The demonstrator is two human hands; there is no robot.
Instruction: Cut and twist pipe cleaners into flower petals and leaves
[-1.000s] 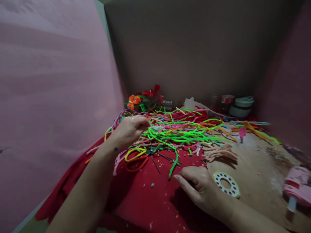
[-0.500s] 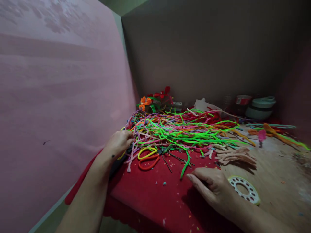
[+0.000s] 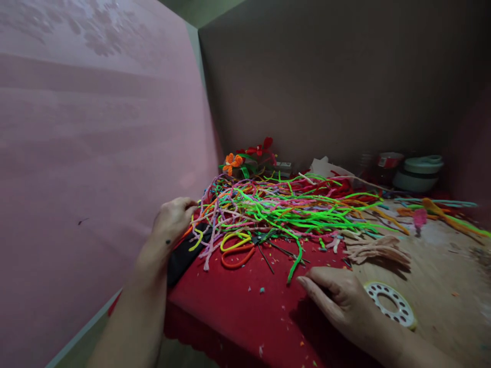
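A tangled heap of coloured pipe cleaners (image 3: 284, 209), mostly neon green, pink and orange, covers the middle of a red cloth (image 3: 245, 312). My left hand (image 3: 173, 220) is at the heap's left edge with its fingers curled closed against the strands; what they hold is hidden. My right hand (image 3: 339, 301) rests palm down on the red cloth, fingers loosely together, just left of a white perforated ring (image 3: 391, 304). Close to its fingertips lies the end of a green pipe cleaner (image 3: 295, 263).
A pink wall stands at the left and a brown board behind. Finished pipe-cleaner flowers (image 3: 247, 156), orange and red, sit at the back. Jars and a lidded tub (image 3: 418, 173) stand at the back right. Beige strips (image 3: 378, 249) lie on the bare wooden top (image 3: 445, 286).
My left hand has pulled back from the top of the heap to its left edge. The view has swung left. My right hand has stayed where it was.
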